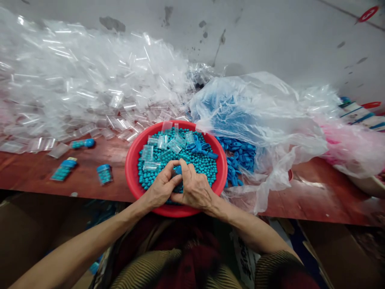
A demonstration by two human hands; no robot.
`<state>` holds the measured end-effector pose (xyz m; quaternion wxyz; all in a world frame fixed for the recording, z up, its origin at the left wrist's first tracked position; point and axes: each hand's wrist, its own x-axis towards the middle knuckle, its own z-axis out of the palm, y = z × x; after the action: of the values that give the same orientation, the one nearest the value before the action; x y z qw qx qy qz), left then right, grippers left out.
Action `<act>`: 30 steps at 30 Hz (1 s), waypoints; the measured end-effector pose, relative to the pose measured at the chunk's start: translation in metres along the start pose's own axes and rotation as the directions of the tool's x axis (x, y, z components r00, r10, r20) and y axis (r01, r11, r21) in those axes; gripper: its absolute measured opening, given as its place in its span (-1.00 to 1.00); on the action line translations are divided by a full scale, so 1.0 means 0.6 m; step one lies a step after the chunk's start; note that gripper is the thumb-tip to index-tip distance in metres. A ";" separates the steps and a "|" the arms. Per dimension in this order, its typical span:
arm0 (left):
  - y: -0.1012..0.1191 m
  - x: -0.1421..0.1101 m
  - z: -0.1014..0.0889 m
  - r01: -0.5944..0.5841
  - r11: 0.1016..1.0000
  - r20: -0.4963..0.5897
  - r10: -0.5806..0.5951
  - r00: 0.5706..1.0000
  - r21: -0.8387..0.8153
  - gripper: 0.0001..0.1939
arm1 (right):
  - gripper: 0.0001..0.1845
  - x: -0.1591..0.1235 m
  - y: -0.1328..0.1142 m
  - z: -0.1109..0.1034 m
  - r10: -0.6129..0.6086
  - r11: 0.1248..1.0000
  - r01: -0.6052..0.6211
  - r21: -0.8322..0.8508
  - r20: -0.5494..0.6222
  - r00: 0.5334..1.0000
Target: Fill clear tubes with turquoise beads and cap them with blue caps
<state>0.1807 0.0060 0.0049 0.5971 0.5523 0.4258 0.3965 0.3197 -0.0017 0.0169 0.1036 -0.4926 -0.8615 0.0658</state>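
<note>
My left hand (161, 184) and my right hand (195, 186) meet over the near side of a red basin (131, 170). Between their closed fingers is a small container with a blue cap (178, 169), its body mostly hidden by the fingers. My right index finger and thumb close around the cap from the right, while the left thumb and fingers grip from the left. Turquoise beads (195, 164) fill the basin. On the beads lie several clear plastic containers (147, 153) and a few blue caps (200, 146).
A large heap of clear containers (99, 88) covers the back left. Filled, blue-capped containers (104, 174) lie on the reddish table (120, 184). Right of the basin, a plastic bag (258, 108) partly covers blue caps (240, 156). A pink bag (351, 144) lies far right.
</note>
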 end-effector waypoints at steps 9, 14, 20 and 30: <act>0.003 0.006 0.009 -0.007 0.994 -0.011 0.006 1.000 -0.107 -0.61 | -0.06 0.004 0.020 0.004 -0.038 0.968 0.051 0.246 -0.054 0.998; 0.006 0.004 0.010 0.032 0.968 0.016 -0.029 0.999 -0.249 -0.46 | -0.02 -0.005 0.029 -0.001 -0.055 0.947 0.074 0.312 -0.072 0.996; 0.007 -0.010 0.010 0.059 0.982 -0.025 -0.064 0.998 -0.182 -0.52 | -0.08 -0.011 0.017 -0.005 -0.108 0.980 0.126 0.156 -0.122 0.987; 0.016 -0.015 0.003 -0.028 0.993 -0.113 0.041 0.993 0.113 -0.82 | -0.12 -0.001 -0.004 0.015 -0.145 0.988 0.148 0.039 -0.063 0.987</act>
<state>0.1795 -0.0024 0.0150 0.5330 0.5680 0.4714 0.4136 0.3158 -0.0033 0.0087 0.1446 -0.4274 -0.8903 0.0620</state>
